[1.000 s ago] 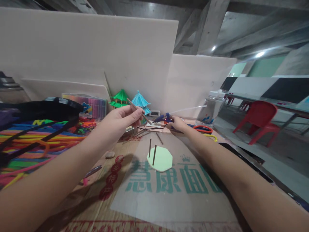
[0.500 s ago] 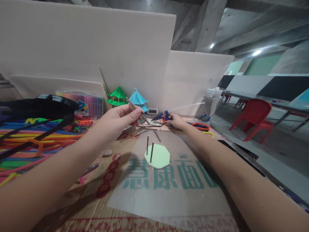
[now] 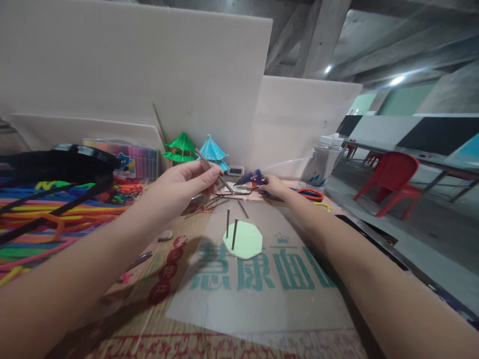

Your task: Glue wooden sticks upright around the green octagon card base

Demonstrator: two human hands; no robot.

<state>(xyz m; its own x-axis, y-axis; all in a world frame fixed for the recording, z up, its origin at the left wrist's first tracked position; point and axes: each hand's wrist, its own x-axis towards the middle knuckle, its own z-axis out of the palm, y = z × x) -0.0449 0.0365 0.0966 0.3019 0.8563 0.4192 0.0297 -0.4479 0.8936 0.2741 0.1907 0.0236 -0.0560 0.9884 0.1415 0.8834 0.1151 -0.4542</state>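
left hand: grip pinches brown stick
right hand: grip holds glue gun
green octagon: bears two upright sticks

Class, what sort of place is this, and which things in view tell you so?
Probably a craft room or workshop, though which is unclear: a glue gun, a box of markers and a green model pavilion point that way.

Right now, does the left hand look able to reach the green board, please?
Probably yes; the green board lies open on its right, though two upright sticks stand at its left and the left hand holds a stick.
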